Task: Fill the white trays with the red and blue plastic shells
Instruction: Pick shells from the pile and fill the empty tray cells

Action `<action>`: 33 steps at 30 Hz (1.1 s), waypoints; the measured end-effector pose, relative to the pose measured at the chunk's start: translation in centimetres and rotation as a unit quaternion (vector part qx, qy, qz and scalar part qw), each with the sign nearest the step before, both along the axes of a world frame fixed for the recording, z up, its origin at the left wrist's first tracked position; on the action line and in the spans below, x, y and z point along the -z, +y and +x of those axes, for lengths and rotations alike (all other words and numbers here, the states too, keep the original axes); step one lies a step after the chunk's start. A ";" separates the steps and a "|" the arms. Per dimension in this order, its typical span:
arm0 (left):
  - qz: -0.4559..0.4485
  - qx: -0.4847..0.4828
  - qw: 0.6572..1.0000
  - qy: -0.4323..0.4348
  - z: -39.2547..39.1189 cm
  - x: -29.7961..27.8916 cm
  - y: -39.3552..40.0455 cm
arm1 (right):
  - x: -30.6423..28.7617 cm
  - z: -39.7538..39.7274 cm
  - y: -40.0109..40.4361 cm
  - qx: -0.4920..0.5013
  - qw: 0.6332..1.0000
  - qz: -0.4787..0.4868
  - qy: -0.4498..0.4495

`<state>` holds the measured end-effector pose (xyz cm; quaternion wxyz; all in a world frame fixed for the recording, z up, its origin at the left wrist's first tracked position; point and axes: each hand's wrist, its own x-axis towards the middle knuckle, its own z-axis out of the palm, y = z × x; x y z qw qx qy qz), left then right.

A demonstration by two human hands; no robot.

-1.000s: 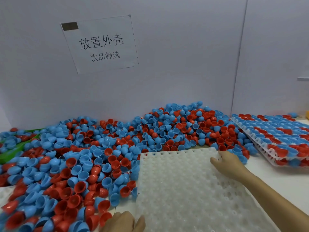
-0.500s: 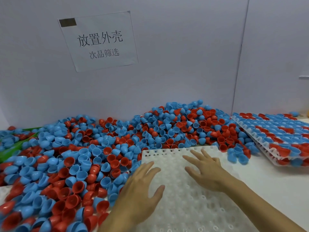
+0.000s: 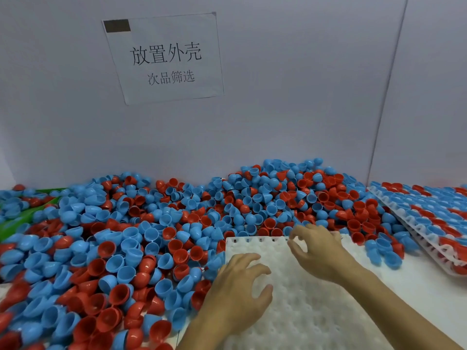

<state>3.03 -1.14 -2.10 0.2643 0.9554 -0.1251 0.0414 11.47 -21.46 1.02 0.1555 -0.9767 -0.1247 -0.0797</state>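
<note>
Both our hands are now off the edges of the empty white tray (image 3: pixel 310 299) and over its top face, moving toward the far edge where the shell pile (image 3: pixel 151 236) begins. A second ago the right hand (image 3: pixel 318 251) gripped the tray's far right corner and the left hand (image 3: pixel 240 294) sat at its near left edge; half a second ago both lay spread flat on it. Now the fingers of both are curling. The right grip is a loose, half-closed claw at the tray's far edge, thumb and fingertips apart, holding nothing we can see. The left grip is likewise loosely curled and empty, hovering over the tray's left middle. We read this as tray positioning finished and picking about to start. The tray lies on the table (image 3: pixel 429 286) near centre, its left and far edges butted against the pile, every pocket we can see bare. The red and blue shells cover the left and far table, touching the tray rim, so reach is short. A filled tray (image 3: pixel 414 223) lies tilted at the far right, well apart from our hands. Filling of this tray is at zero. Next we likely rake or pinch shells from the far edge; the risk is loose shells landing open side wrong or skidding off the pockets.
</note>
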 end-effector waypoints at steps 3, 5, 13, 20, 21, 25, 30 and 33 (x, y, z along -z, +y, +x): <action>-0.005 0.004 1.000 -0.016 0.1 0.5 0.0 | 0.0 2.2 3.6 -0.030 0.994 0.092 -0.040; -0.007 0.007 0.999 -0.030 0.2 0.7 0.1 | 0.0 3.5 6.1 -0.050 0.987 0.143 -0.048; -0.013 0.020 0.998 -0.050 0.3 1.0 0.1 | 2.3 5.4 9.1 -0.029 0.992 0.121 -0.016; 0.008 0.019 0.999 -0.045 0.1 0.5 0.0 | 2.4 5.7 8.6 -0.009 0.989 0.142 -0.050; 0.020 0.021 0.999 -0.045 0.2 0.3 -0.1 | 2.4 5.7 8.6 -0.008 0.989 0.136 -0.051; 0.072 0.025 0.996 -0.053 0.4 -0.7 -0.3 | 2.2 5.7 8.7 -0.004 0.985 0.161 -0.057; 0.053 0.019 0.996 -0.067 0.3 -0.3 -0.3 | 2.0 5.6 8.7 0.003 0.971 0.227 -0.077; 0.045 0.016 0.996 -0.069 0.1 0.1 -0.1 | 1.7 5.4 8.6 0.010 0.966 0.243 -0.083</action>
